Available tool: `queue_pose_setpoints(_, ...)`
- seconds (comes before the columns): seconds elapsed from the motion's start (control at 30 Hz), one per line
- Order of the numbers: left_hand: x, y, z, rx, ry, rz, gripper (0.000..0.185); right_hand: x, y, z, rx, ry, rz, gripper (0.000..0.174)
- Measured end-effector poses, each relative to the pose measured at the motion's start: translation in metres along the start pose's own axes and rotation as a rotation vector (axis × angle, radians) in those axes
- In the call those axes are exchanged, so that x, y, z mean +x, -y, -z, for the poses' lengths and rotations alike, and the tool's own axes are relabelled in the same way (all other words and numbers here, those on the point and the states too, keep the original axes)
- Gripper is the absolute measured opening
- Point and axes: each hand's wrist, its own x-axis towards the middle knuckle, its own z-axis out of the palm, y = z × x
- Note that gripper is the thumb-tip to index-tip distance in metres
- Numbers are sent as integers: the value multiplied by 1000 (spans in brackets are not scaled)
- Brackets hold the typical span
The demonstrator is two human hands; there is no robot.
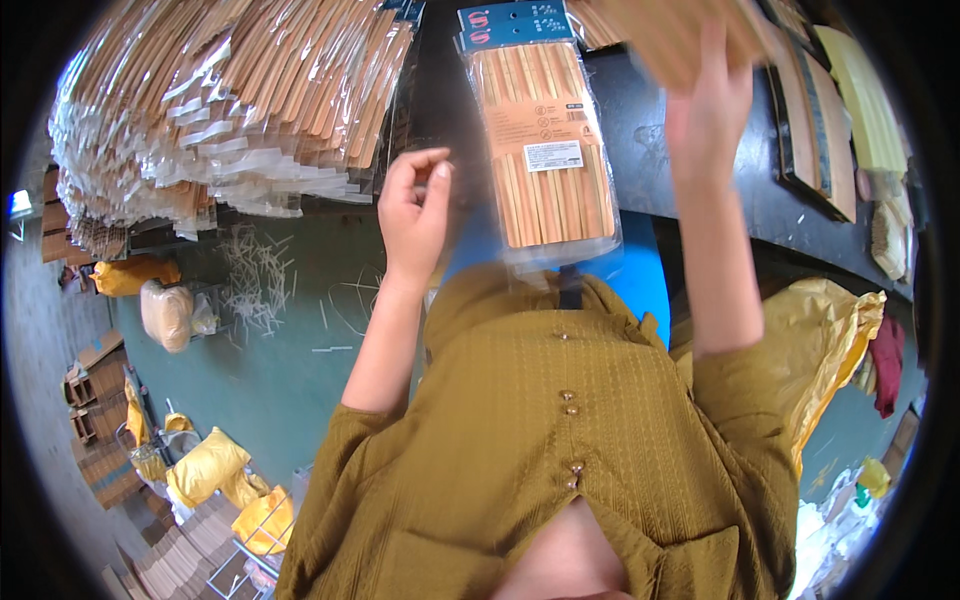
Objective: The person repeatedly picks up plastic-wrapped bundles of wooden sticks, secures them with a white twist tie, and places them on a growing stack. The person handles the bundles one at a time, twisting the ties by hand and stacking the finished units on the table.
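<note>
Right before me, at the table's near edge, lies a clear plastic pack of wooden chopsticks (551, 195) with a brown paper band, a white label and a blue header card. Under its top edge a second blue header shows. My left hand (416, 214) is just left of the pack, its fingers curled and nothing visible in them. My right hand (709, 124), raised over the table to the right, grips a flat bundle of wooden chopsticks (679, 41), blurred and partly cut off by the picture's top edge.
A big heap of bagged chopstick packs (247, 97) covers the dark table's (637, 150) left part. Wooden boards (817, 127) rest at its right. A yellow sack (810, 352) is beside me at right. White strips (259, 266) litter the green floor at left.
</note>
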Motion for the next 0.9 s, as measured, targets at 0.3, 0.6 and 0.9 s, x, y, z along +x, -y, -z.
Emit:
queue_pose_setpoints(0.3, -41, 24, 1, 501, 266, -737, 47, 94, -56, 1, -669, 401, -145, 38)
queue_pose_setpoints(0.6, -29, 27, -17, 556, 321, -960, 25, -87, 23, 119, -1276, 883, 416, 61)
queue_pose_setpoints(0.9, -24, 14, -18, 413, 127, -942, 22, -93, 15, 94, -1071, 1140, 467, 75)
